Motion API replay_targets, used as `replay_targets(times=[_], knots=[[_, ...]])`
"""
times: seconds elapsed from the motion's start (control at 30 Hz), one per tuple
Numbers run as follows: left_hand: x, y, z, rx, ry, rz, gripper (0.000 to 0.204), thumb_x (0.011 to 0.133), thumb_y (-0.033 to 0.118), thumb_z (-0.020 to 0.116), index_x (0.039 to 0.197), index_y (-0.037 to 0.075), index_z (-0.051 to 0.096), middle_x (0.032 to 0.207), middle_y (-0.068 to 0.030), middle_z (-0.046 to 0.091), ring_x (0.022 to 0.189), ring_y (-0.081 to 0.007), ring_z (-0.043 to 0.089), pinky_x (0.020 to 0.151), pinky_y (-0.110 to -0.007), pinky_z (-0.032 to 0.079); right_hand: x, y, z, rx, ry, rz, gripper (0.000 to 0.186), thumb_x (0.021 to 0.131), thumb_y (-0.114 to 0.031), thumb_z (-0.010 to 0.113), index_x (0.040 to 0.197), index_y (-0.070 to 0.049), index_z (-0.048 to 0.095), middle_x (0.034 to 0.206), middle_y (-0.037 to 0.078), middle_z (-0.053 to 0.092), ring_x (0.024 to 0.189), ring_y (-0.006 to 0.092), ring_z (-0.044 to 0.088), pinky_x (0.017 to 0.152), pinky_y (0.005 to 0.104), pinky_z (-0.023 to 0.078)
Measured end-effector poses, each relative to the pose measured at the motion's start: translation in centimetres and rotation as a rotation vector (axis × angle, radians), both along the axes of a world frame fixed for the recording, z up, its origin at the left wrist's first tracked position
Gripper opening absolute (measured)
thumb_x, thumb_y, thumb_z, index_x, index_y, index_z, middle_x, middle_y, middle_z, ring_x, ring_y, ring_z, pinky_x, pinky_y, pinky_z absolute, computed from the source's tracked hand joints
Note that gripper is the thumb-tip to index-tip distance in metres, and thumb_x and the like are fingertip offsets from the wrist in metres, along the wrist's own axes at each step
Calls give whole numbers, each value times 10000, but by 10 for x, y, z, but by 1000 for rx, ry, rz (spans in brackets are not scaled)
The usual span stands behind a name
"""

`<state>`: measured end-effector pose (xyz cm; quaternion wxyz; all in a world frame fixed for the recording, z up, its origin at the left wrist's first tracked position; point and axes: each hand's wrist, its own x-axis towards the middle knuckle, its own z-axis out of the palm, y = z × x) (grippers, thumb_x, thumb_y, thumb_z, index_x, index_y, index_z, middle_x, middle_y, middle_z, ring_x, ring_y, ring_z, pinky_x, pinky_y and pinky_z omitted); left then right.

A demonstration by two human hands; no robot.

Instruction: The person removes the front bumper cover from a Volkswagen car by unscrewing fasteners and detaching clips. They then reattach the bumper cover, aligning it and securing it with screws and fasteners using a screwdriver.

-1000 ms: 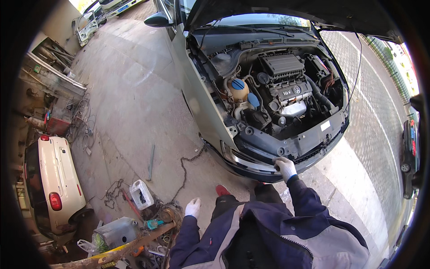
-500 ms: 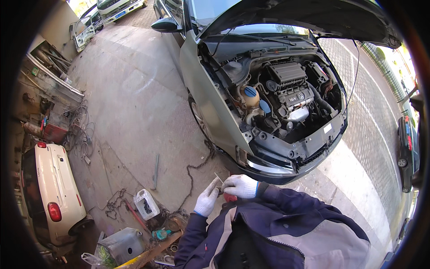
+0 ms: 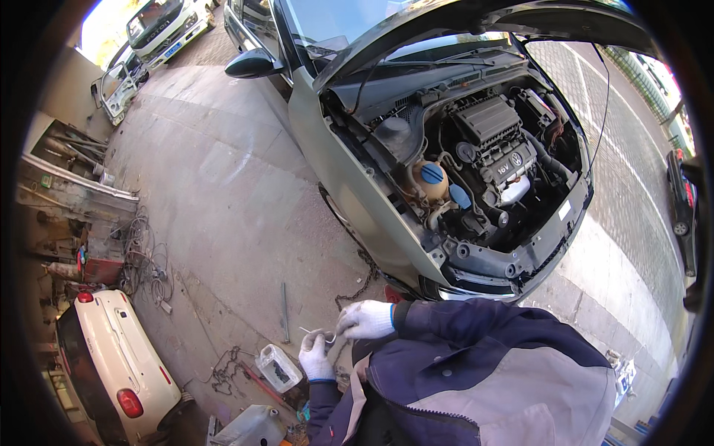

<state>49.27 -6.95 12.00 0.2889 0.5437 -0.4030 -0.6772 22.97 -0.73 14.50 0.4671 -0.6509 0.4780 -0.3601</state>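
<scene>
In front of my body, my left hand (image 3: 316,358), in a white work glove, is closed with its fingertips pressed together. A thin pale stick-like piece (image 3: 305,329) juts from it; its kind is too small to make out. My right hand (image 3: 365,320), gloved the same way, is beside it with fingers curled downward. Whatever my right fingers hold, if anything, is hidden. Both hands are near the front corner of a grey-green car (image 3: 357,201) with its hood (image 3: 565,22) raised. Its engine (image 3: 494,145) and the blue-capped coolant tank (image 3: 430,186) are exposed.
On the concrete floor lie a metal bar (image 3: 285,312), a chain (image 3: 223,372) and a cut-open white jug (image 3: 279,368). A grey metal tank (image 3: 253,427) stands at the lower edge. Left are a cream car (image 3: 119,349), tangled cables (image 3: 141,260) and a cluttered bench (image 3: 74,182).
Both hands have shifted left and slightly down in the picture. The right hand now sits higher than the left. The view has turned, so the car and floor items appear farther right.
</scene>
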Motion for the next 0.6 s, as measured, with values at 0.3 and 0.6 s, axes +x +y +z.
replay_targets(times=[0.3,0.6], knots=[[78,-101,-70,132,-194,167,177,1079,94,632,1236,28,681,1002,-141,751,836,-259,747,759,-405,651,-202,-74,-19,222,145,-1001,313,1036,-273,648,1208,-69,813,1179,202,810,1135,379,768,1032,424,587],[106,-261,-119,120,-633,-416,241,976,35,629,1173,-35,748,923,-169,780,712,-245,743,634,-364,616,-397,-163,-64,299,491,-1478,330,983,-286,688,1207,-91,830,1137,184,824,1057,361,791,955,448,611]])
